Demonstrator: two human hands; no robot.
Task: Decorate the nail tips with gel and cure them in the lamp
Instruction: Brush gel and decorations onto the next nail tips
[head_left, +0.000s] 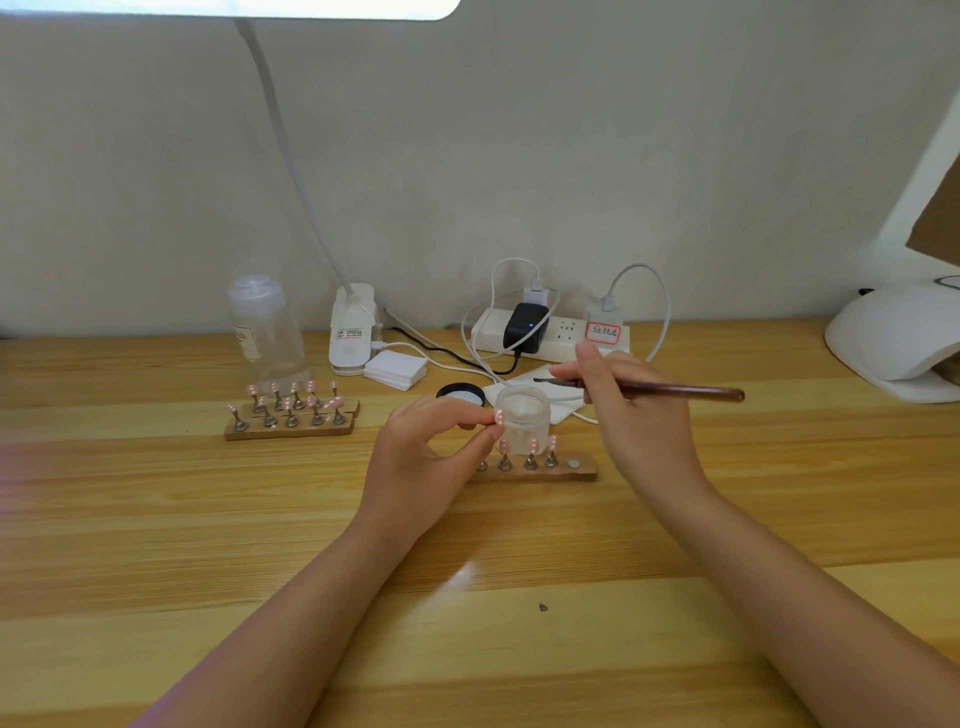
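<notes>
Nail tip (498, 417) pinched in left hand (423, 457), brush (644, 388) gripped in right hand (631, 410) — a loose pinch could drop it into the open jar (523, 420).

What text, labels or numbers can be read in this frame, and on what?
Nothing reads clearly enough to quote.
Clear plastic pump bottle: pale label with dark print, too blurred to read.
White clamp base of the desk lamp: sticker with small dark and red print, too small to read.
White power strip: red-bordered sticker with handwritten characters, too blurred to read.
Frosted gel jar, dark brown brush and white curing lamp: no visible text.
</notes>
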